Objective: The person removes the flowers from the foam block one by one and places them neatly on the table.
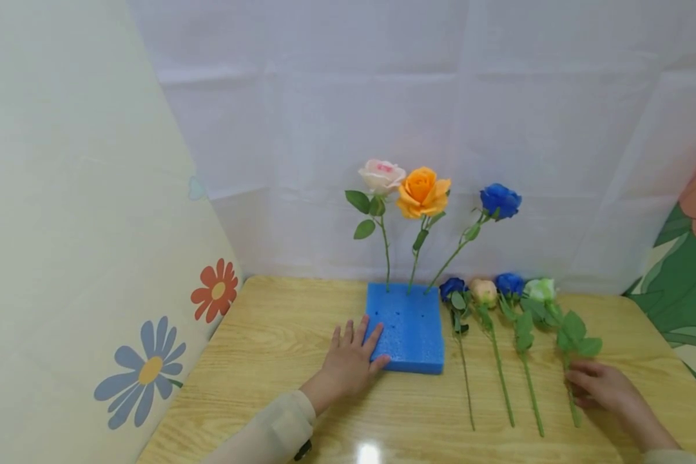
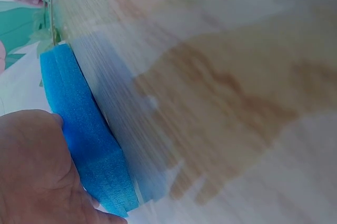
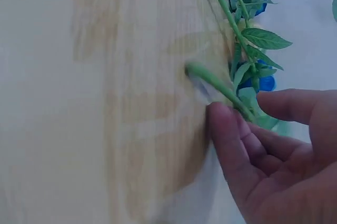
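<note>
My left hand (image 1: 348,366) lies spread, palm down, on the left edge of a blue foam block (image 1: 406,335); the left wrist view shows the palm (image 2: 37,166) against the side of the foam (image 2: 87,124). Pink, orange and blue roses stand in holes along its back. At the right, my right hand (image 1: 606,390) has its fingers about the lower stem of a white-green flower (image 1: 541,290). In the right wrist view this stem (image 3: 213,80) runs past the fingertips of the curled hand (image 3: 279,166), with one digit held apart.
Left of the white-green flower, a dark blue rose (image 1: 454,289), a peach one (image 1: 484,292) and another blue one (image 1: 509,283) lie side by side on the wooden table (image 1: 267,335), stems toward me. A white cloth (image 1: 354,96) hangs behind.
</note>
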`<move>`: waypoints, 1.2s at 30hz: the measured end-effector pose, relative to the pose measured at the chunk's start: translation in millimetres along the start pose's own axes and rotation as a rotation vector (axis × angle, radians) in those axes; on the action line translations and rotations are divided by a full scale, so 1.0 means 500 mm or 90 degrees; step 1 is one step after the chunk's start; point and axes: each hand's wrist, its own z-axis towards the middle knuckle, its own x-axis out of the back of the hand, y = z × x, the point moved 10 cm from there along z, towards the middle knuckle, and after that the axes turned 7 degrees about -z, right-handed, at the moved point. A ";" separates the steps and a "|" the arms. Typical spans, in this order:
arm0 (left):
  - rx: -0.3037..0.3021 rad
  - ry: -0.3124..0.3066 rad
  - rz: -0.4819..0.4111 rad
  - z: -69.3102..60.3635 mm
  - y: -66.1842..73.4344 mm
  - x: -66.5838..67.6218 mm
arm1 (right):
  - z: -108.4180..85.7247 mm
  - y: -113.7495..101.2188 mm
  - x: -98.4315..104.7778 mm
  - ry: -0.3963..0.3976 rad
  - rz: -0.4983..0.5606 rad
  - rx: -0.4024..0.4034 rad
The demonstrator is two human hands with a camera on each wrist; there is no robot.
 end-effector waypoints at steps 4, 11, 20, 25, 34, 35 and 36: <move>0.000 -0.003 -0.007 -0.005 0.006 0.009 | -0.006 -0.009 0.007 0.012 -0.017 0.011; 0.003 -0.002 -0.017 -0.011 0.011 0.022 | -0.014 -0.050 0.017 0.022 -0.064 0.055; 0.002 -0.002 -0.008 -0.005 0.003 0.005 | -0.011 -0.118 -0.018 -0.007 -0.049 0.117; 0.000 0.002 -0.011 -0.004 0.002 0.002 | -0.006 -0.155 -0.033 -0.009 -0.040 0.128; -0.004 0.003 -0.012 -0.005 0.004 0.006 | 0.007 -0.217 -0.050 0.027 -0.038 0.191; -0.003 0.004 -0.013 -0.005 0.005 0.007 | 0.008 -0.226 -0.052 0.033 -0.037 0.203; -0.003 0.002 -0.012 -0.005 0.005 0.008 | 0.008 -0.233 -0.054 0.035 -0.037 0.211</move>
